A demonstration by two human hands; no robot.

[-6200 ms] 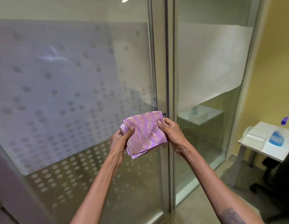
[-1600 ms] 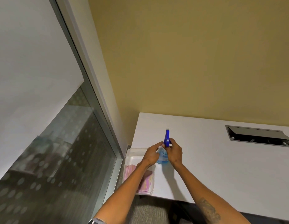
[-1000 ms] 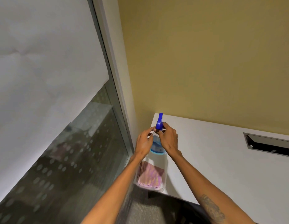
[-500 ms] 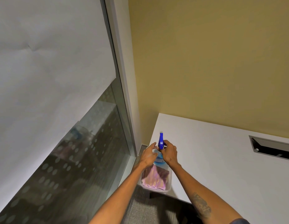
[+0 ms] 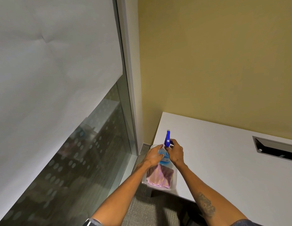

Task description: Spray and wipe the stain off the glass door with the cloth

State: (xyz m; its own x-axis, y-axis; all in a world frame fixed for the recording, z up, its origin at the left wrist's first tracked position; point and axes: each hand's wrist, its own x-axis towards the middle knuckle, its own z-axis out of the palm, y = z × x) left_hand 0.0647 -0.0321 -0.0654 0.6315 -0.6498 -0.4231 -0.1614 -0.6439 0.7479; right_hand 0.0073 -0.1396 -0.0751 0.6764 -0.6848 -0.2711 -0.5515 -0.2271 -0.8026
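Note:
A spray bottle [image 5: 165,155] with blue liquid and a dark blue trigger head is held upright over the clear plastic tub [image 5: 174,182] at the white table's left corner. My left hand [image 5: 154,156] wraps the bottle's body from the left. My right hand [image 5: 175,153] grips its neck just under the trigger head. The pink and purple cloth [image 5: 159,176] lies crumpled inside the tub, below the bottle. A glass panel [image 5: 86,154] with a dotted film fills the left side; the stained glass door is out of view.
The white table [image 5: 231,160] runs to the right, with a dark cable slot [image 5: 276,149] set into it. A yellow wall [image 5: 215,62] stands behind. White paper [image 5: 52,70] covers the upper glass. Grey carpet [image 5: 145,209] lies below.
Six seconds ago both hands held the cloth at the glass door. The cloth now lies in the tub, and both hands hold the spray bottle, which has dropped slightly lower over the last second.

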